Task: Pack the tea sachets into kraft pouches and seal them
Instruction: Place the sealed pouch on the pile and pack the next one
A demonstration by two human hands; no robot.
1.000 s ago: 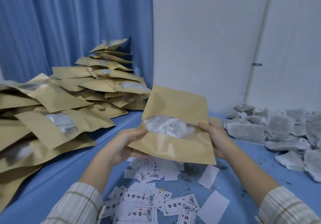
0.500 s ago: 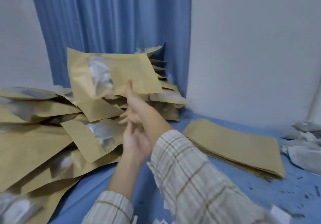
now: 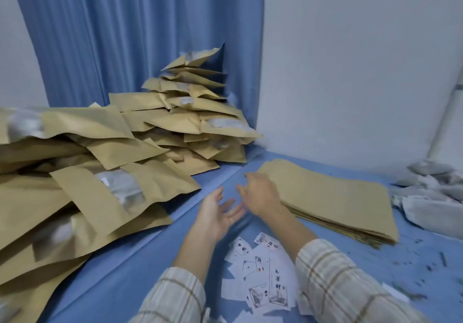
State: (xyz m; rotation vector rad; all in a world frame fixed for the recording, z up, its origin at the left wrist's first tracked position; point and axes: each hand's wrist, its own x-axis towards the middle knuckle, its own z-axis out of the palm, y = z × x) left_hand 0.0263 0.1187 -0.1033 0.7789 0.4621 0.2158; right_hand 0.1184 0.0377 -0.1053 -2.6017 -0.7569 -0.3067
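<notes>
Labels (image 3: 260,280) lie at the surface's near edge; just beyond, left hand (image 3: 215,216) and right hand (image 3: 263,196) hover with relaxed fingers, holding nothing. Right one is at the empty pouches (image 3: 333,197) mid-right: peel off only the top pouch. Sachets (image 3: 433,194) right edge, filled pouches (image 3: 105,172) heaped along the left.

Tan kraft pouches (image 3: 95,192), blue tablecloth (image 3: 130,260) and curtain (image 3: 140,34), beige plaid sleeves (image 3: 333,280).
</notes>
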